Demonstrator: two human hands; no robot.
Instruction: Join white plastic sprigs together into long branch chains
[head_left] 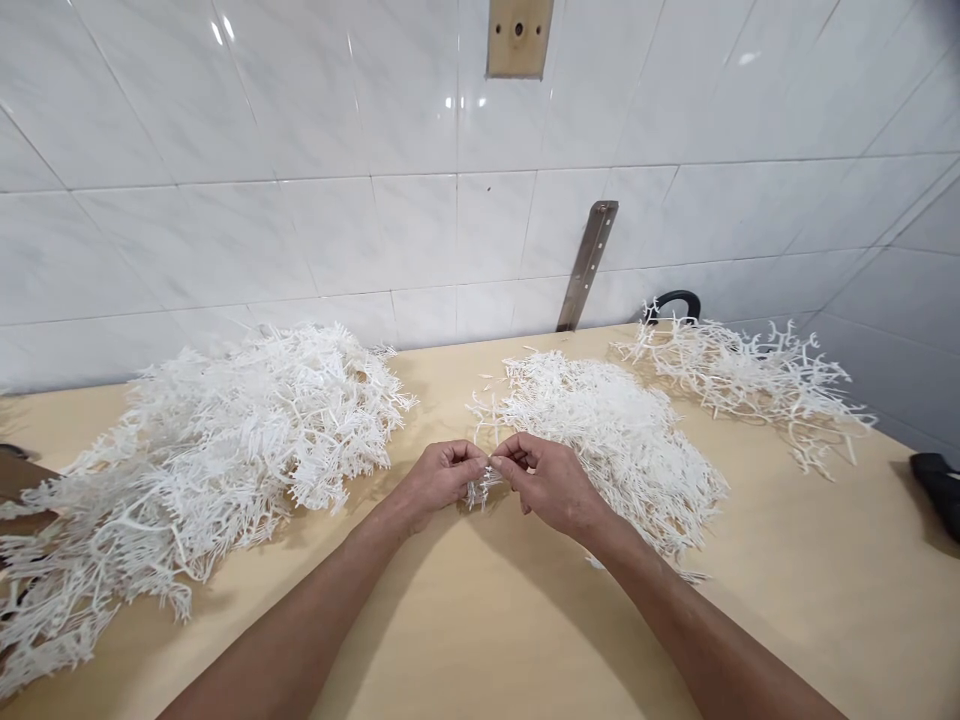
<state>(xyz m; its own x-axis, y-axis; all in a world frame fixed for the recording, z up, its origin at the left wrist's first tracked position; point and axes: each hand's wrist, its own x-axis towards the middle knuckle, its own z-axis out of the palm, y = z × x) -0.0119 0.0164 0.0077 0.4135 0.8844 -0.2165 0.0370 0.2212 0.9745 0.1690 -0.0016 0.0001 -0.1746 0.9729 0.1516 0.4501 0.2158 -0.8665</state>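
Note:
Over the middle of the table, my left hand (442, 478) and my right hand (551, 480) meet fingertip to fingertip. Both are pinched on a small white branched plastic piece (480, 490), a sprue-like sprig whose lower twigs hang below the fingers. Its upper part is mostly hidden by my fingertips. Just behind and to the right of my right hand spreads a heap of small thin white plastic pieces (622, 420). To the left of my left hand lies a large tangled pile of white branched plastic sprigs (262, 430).
Bare branching white sprue frames (742, 375) lie at the back right, with a black curved handle (675, 300) behind them. A metal bracket (589, 265) stands against the tiled wall (322, 230). A black object (937, 490) sits at the right edge of the wooden table (495, 630).

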